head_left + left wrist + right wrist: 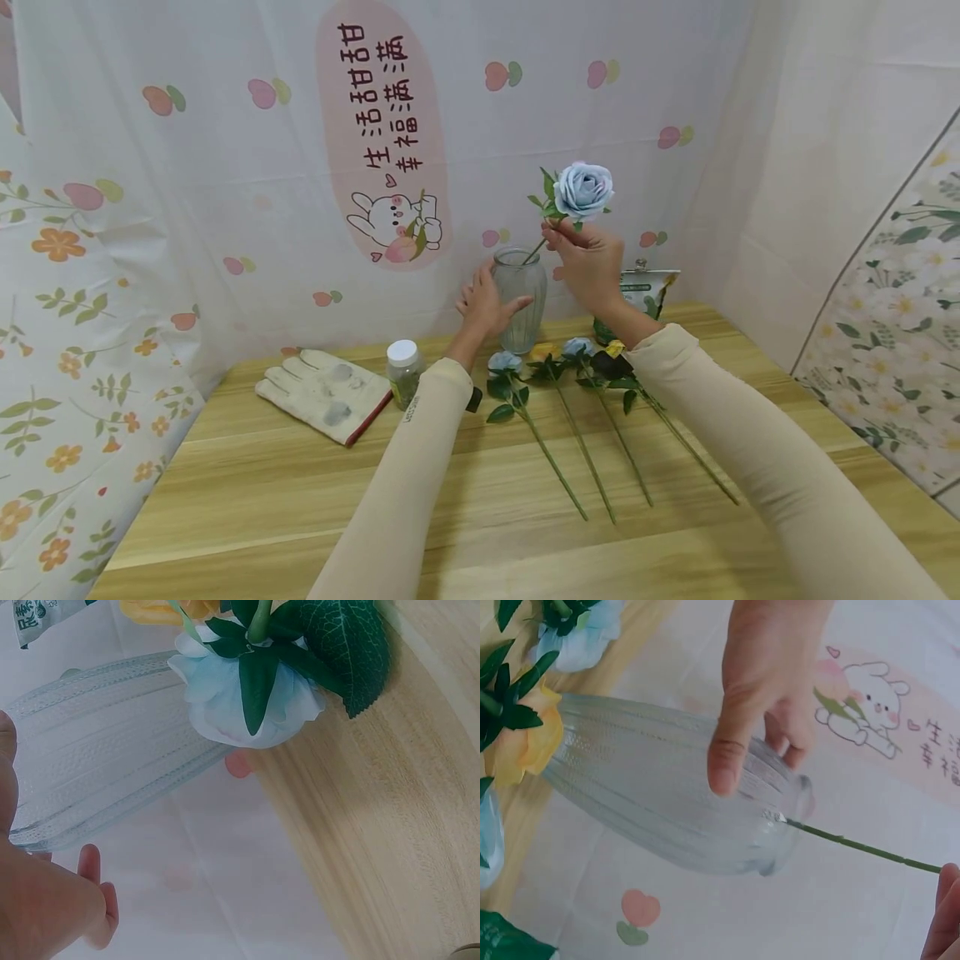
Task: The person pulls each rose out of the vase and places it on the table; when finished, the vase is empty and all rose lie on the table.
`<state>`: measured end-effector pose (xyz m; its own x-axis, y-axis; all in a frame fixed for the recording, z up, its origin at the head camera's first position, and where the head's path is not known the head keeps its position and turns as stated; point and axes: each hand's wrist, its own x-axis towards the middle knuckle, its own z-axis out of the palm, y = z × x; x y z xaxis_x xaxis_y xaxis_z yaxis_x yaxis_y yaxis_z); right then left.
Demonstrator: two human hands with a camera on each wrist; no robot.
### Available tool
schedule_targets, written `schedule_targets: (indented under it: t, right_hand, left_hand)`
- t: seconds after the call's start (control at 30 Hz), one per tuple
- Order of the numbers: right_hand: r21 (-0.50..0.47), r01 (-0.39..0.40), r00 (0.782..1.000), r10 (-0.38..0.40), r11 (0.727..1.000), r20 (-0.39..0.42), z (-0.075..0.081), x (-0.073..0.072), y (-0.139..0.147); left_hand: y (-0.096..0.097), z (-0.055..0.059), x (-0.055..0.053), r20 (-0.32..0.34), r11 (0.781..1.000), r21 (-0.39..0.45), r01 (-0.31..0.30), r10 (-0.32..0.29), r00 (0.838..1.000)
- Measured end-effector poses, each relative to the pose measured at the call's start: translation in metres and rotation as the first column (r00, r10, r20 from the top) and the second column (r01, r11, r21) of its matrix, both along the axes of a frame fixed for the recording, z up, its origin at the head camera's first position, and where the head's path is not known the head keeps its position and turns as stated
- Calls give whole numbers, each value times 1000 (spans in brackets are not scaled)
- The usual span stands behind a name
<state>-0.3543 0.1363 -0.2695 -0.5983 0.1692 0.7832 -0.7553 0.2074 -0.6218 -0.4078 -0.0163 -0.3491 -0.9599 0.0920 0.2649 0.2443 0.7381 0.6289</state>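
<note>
A clear ribbed glass vase stands upright at the back of the table. My left hand holds it near the top, thumb across the front and some fingers behind; the other fingers spread away from the glass. With thumb and fingers, my right hand pinches the green stem of a blue rose just below the bloom. The stem's lower end is inside the vase mouth. By the vase's base lie a blue rose, a yellow rose, another blue rose and a partly hidden yellow rose.
To the left lie a white work glove with a red cuff and a small jar with a white lid. A green-and-white pouch stands behind my right forearm. A patterned curtain hangs along the table's back edge.
</note>
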Motion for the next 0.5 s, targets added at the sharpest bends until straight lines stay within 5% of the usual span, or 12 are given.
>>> schedule_targets:
  t: [0.5]
  right_hand:
    - [-68, -68, 989, 58, 995, -138, 8, 26, 30]
  left_hand:
    - [-1, 2, 2, 19, 1000, -19, 2, -1, 1000]
